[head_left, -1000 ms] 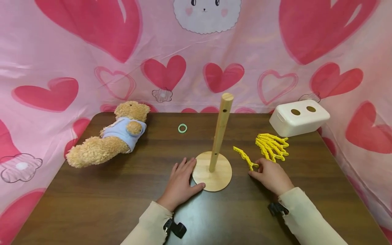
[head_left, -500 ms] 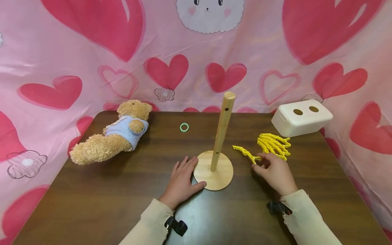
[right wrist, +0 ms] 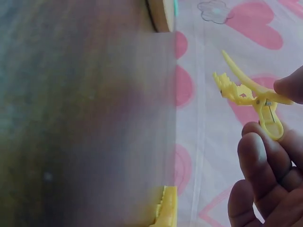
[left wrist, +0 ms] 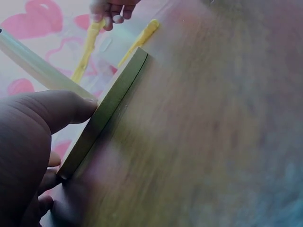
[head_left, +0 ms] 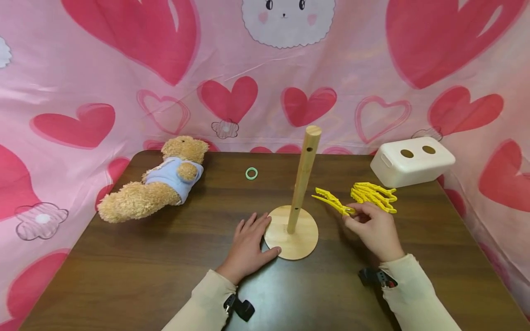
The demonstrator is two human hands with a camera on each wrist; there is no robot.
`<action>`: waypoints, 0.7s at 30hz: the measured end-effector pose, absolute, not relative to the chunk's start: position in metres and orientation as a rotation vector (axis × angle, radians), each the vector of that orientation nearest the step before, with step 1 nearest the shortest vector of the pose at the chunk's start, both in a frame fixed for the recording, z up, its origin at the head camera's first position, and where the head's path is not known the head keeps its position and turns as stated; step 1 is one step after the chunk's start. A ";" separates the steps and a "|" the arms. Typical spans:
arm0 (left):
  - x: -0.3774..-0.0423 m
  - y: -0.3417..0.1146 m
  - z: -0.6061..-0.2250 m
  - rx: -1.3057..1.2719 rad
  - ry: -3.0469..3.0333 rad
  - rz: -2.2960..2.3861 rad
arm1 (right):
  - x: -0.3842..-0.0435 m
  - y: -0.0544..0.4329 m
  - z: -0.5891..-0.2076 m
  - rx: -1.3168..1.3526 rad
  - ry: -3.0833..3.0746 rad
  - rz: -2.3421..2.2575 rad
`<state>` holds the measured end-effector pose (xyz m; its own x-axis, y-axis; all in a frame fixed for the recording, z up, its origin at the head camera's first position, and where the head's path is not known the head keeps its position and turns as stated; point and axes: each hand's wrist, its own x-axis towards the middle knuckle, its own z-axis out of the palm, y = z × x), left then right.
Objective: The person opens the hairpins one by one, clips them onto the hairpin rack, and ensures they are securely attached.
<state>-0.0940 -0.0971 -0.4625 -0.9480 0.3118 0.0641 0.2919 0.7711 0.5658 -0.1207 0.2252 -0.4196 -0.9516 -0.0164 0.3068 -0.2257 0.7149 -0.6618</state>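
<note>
My right hand (head_left: 376,230) pinches the handle end of a yellow alligator hair clip (right wrist: 241,90) between thumb and fingers. In the right wrist view its toothed arm and smooth arm stand spread apart, with a small spring at the hinge. The clip is raised off the table, just right of a wooden stand with an upright pole (head_left: 304,174) and a round base (head_left: 291,248). Fingers spread, my left hand (head_left: 247,250) rests at the left edge of that base, its thumb against the near rim. The pole has dark holes near its top and lower down.
A bundle of several yellow hair clips (head_left: 372,195) lies beyond my right hand. Behind it stands a white box (head_left: 407,172) with two round holes. A green ring (head_left: 251,173) lies at the back, and a teddy bear (head_left: 165,179) in a blue shirt lies at the left.
My right hand has lifted the hair clip from the table, and its arms have spread apart. My left hand stays at the base. The head view has shifted slightly.
</note>
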 end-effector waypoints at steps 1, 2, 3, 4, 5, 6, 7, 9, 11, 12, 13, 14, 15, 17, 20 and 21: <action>-0.094 -0.097 -0.463 0.499 2.927 0.917 | -0.121 0.225 -0.419 0.197 -2.636 1.079; -0.094 -0.098 -0.462 0.502 2.929 0.914 | -0.121 0.225 -0.418 0.203 -2.633 1.080; -0.094 -0.098 -0.462 0.502 2.929 0.908 | -0.121 0.224 -0.418 0.208 -2.633 1.081; -0.094 -0.098 -0.462 0.502 2.930 0.904 | -0.120 0.224 -0.417 0.213 -2.633 1.087; -0.094 -0.099 -0.461 0.500 2.929 0.902 | -0.120 0.223 -0.416 0.217 -2.637 1.084; -0.094 -0.099 -0.461 0.498 2.929 0.901 | -0.120 0.223 -0.415 0.220 -2.641 1.087; -0.094 -0.099 -0.461 0.496 2.930 0.898 | -0.119 0.222 -0.414 0.223 -2.644 1.093; -0.094 -0.098 -0.460 0.492 2.930 0.894 | -0.118 0.222 -0.411 0.228 -2.651 1.101; -0.094 -0.097 -0.459 0.493 2.930 0.894 | -0.117 0.223 -0.408 0.243 -2.649 1.115; -0.094 -0.096 -0.459 0.490 2.928 0.891 | -0.117 0.224 -0.407 0.259 -2.646 1.126; -0.094 -0.096 -0.459 0.487 2.926 0.887 | -0.116 0.225 -0.405 0.279 -2.640 1.132; -0.094 -0.096 -0.459 0.485 2.923 0.888 | -0.116 0.226 -0.404 0.301 -2.636 1.129; -0.094 -0.096 -0.459 0.484 2.921 0.890 | -0.115 0.227 -0.403 0.324 -2.629 1.128; -0.094 -0.096 -0.459 0.484 2.916 0.893 | -0.115 0.229 -0.402 0.364 -2.613 1.123; -0.094 -0.097 -0.460 0.482 2.915 0.900 | -0.114 0.230 -0.401 0.397 -2.592 1.131; -0.094 -0.098 -0.460 0.482 2.917 0.901 | -0.113 0.230 -0.401 0.408 -2.584 1.147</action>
